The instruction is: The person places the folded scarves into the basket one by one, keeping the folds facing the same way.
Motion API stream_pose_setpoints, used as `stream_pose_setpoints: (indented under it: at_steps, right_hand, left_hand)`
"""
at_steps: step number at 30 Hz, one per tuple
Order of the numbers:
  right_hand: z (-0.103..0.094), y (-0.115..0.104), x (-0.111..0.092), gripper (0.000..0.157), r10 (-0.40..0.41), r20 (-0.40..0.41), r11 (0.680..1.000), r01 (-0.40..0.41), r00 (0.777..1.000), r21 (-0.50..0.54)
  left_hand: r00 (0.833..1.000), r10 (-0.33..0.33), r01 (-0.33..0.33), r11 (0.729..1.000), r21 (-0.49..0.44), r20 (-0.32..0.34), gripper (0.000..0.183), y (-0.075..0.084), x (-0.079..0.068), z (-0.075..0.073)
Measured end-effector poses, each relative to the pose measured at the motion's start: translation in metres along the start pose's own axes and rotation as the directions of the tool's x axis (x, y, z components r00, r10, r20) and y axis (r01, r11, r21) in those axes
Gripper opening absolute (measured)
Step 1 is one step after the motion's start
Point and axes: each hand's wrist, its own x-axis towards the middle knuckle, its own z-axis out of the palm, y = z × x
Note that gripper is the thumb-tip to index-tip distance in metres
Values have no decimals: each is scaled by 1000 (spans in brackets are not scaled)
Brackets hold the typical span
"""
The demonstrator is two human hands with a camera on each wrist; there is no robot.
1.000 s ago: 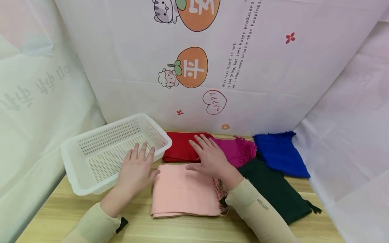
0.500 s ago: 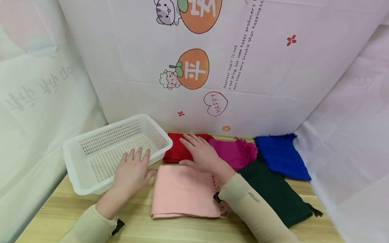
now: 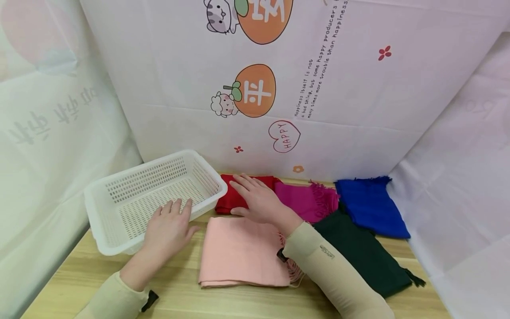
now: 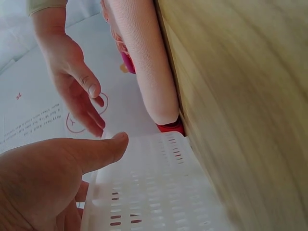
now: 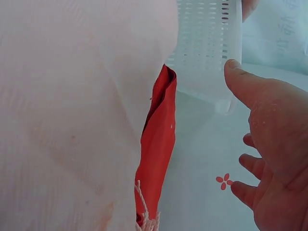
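My left hand [image 3: 167,228], fingers extended, hovers over the near rim of a white perforated plastic basket [image 3: 95,212]. In the left wrist view its thumb [image 4: 103,154] lies in front of the basket's side wall [image 4: 159,192]. My right hand [image 3: 256,201] is held with fingers spread above a folded red scarf [image 3: 225,204], partly covering it, and above the back edge of a folded pink fringed scarf [image 3: 239,257]. Neither hand grips anything. In the right wrist view the pink scarf [image 5: 72,115] fills the left side, with the red scarf [image 5: 159,144] beyond it.
Right of the red scarf lie a folded magenta scarf [image 3: 296,199], a dark green scarf [image 3: 362,254] and a blue scarf [image 3: 370,206]. The wooden table [image 3: 223,305] is bounded by printed white cloth walls [image 3: 179,88] at the back and both sides.
Both hands have drifted left; the right one has moved further over the red scarf, uncovering more of the magenta one. The left has drawn slightly back toward me. Basket and scarves stay put.
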Motion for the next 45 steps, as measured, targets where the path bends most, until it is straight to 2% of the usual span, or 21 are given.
stream_pose_setpoints:
  at_steps: [8,13,21,29,37,45]
  right_hand:
    - [0,-4,10,88,-10,3,1000,10,1000,14]
    - [1,-4,16,84,-27,-1,1000,27,1000,7]
    - [2,-2,23,71,-58,-6,998,58,998,22]
    - [6,0,27,63,-106,-22,994,107,994,22]
    - [7,-4,31,55,-155,-28,988,155,987,-8]
    - [9,-8,36,55,-154,-15,988,153,988,-16]
  left_hand:
    - [1000,9,-9,1000,-7,-21,78,-4,-2,1]
    - [999,-2,1,1000,-30,-39,70,-4,-2,0]
    - [993,7,-13,999,-48,-121,57,-5,-3,0]
    - [975,36,-45,998,-34,-221,39,-4,-3,1]
    - [972,26,-35,999,-35,-235,34,-4,-5,3]
    - [975,30,-35,999,-17,-218,33,-5,-7,2]
